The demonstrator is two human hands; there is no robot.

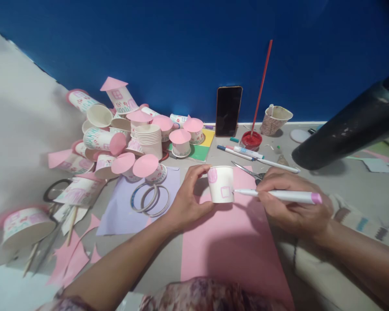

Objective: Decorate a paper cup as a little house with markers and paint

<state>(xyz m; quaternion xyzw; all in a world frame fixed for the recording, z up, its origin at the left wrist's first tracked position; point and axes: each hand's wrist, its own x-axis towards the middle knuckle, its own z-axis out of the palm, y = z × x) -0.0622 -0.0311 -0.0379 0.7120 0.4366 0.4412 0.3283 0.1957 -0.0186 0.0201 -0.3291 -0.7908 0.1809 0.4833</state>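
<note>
A white paper cup point(221, 183) is gripped in my left hand point(192, 196), upside down or upright I cannot tell. It bears a pink rounded shape near the top left and a pink square lower down. My right hand point(290, 198) is closed around a white felt-tip pen point(287, 196) with a pink end. The pen's tip is at the cup's right side, close to the square. Beneath both hands lies a sheet of pink paper point(233, 255). Scissors point(246, 169) rest just behind the cup, partly hidden by my right hand.
Paper cups with pink cone roofs point(119, 95) pile up at the left, around a stack of plain cups point(149, 140). Bangles point(150, 199) lie on lilac paper point(116, 216). A phone point(228, 111) leans on the blue wall, near a red paint pot point(250, 140). A dark cylinder point(346, 125) juts in right.
</note>
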